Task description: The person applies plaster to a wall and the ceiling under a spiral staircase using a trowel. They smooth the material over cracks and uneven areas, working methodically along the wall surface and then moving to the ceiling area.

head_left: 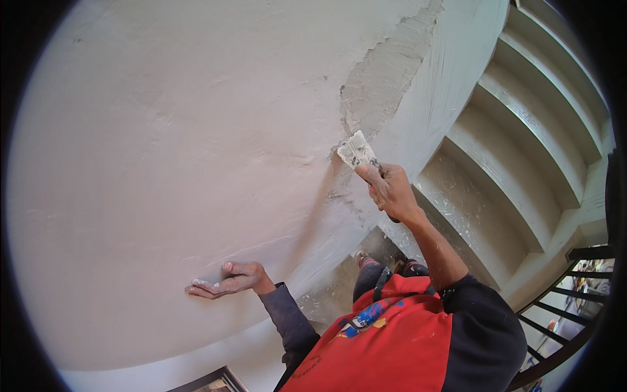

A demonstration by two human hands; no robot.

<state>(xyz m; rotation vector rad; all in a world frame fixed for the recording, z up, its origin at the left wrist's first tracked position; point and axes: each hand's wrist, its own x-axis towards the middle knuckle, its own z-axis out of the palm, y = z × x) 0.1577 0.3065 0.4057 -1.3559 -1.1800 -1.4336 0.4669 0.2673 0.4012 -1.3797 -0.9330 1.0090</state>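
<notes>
My right hand (386, 186) grips a putty knife (356, 150) with a pale, plaster-spattered blade, held at the curved plastered wall (176, 144). The blade is at the lower end of a long, darker grey patch (382, 72) with ragged edges. My left hand (225, 279) is lower and further left, near the wall, fingers extended and loosely curved, whitish residue on their tips, with nothing visible in it. I cannot tell whether it touches the wall.
A curved staircase (496, 170) with spattered steps runs up the right side. A dark barred railing (554, 333) borders the lower right. My feet stand on a spattered landing (326, 297). A dark-framed picture (209, 375) is partly visible at the bottom edge.
</notes>
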